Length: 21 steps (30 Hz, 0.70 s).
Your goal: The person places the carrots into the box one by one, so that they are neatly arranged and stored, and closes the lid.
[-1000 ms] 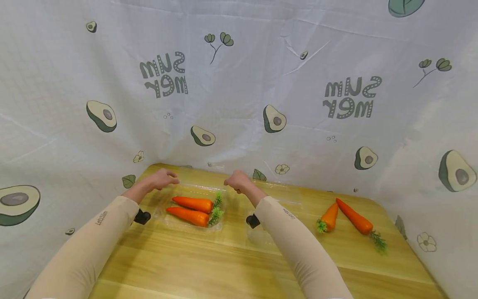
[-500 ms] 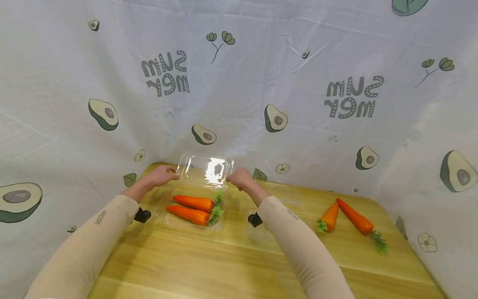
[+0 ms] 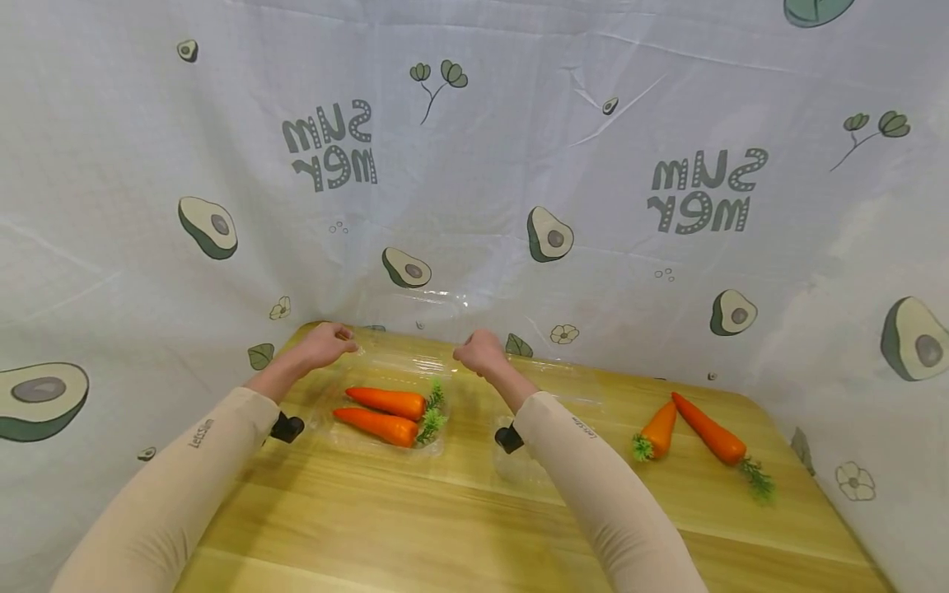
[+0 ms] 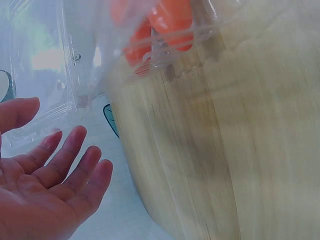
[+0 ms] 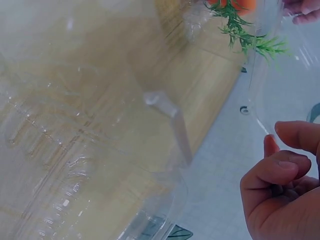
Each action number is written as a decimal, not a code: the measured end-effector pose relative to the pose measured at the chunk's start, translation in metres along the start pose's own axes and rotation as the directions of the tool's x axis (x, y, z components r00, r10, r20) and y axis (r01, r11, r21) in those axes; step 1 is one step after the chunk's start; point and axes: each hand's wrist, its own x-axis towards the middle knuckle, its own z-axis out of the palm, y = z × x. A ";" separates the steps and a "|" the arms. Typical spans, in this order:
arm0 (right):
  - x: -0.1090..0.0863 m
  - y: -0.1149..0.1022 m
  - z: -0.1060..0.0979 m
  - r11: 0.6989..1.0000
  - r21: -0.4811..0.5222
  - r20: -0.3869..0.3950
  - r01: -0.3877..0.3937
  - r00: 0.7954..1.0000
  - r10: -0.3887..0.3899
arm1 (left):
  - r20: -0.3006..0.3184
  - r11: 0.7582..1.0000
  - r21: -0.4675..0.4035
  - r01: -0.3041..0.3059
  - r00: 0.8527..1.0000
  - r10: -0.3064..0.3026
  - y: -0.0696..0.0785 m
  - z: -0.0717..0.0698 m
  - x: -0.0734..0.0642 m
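Observation:
Two orange carrots with green tops, an upper carrot point(image 3: 387, 403) and a lower carrot point(image 3: 376, 426), lie side by side in a clear plastic box point(image 3: 356, 445). Behind them its clear lid point(image 4: 42, 55) stands raised and tilted, faint against the curtain in the head view. My left hand point(image 3: 324, 346) is at the lid's left edge, thumb in front and index finger behind it, the other fingers loosely spread. At the opposite edge my right hand point(image 3: 482, 352) pinches the lid between thumb and index finger, with its remaining fingers curled.
A second clear plastic box point(image 3: 519, 469) sits partly under the right forearm, its lid point(image 3: 559, 383) lying back. Farther right on the wooden table point(image 3: 356, 527) are a short carrot point(image 3: 656, 430) and a long carrot point(image 3: 708, 428). A patterned curtain point(image 3: 474, 181) hangs behind the table.
The lid between my hands has come up and changed tilt; the bright glare seen on it half a second ago is gone. My hands have shifted only slightly, and the carrots stay put.

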 end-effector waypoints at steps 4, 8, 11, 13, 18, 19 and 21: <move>0.000 -0.001 0.000 0.999 -0.019 -0.028 0.026 0.999 -0.027 | -0.029 1.000 -0.024 0.009 1.000 -0.010 0.003 -0.001 0.000; -0.001 -0.002 0.001 0.998 -0.024 -0.042 0.061 0.997 -0.062 | -0.086 1.000 -0.022 0.010 0.996 -0.012 0.003 -0.003 -0.001; -0.002 -0.003 0.002 0.997 -0.020 -0.037 0.075 0.996 -0.076 | -0.119 1.000 -0.015 0.012 0.993 -0.013 0.003 -0.004 -0.001; -0.004 -0.003 0.002 0.997 -0.012 -0.035 0.072 0.997 -0.073 | -0.129 1.000 -0.023 0.014 0.991 -0.017 0.003 -0.004 0.000; -0.008 -0.003 0.000 0.997 0.011 -0.042 0.082 0.996 -0.082 | -0.159 0.999 -0.051 0.019 0.987 -0.026 0.005 -0.005 -0.002; -0.009 -0.003 0.000 0.996 0.016 -0.045 0.087 0.995 -0.086 | -0.165 0.998 -0.056 0.019 0.986 -0.028 0.006 -0.005 -0.003; -0.011 -0.002 -0.001 0.995 0.022 -0.053 0.095 0.994 -0.093 | -0.178 0.998 -0.059 0.019 0.984 -0.029 0.007 -0.005 -0.004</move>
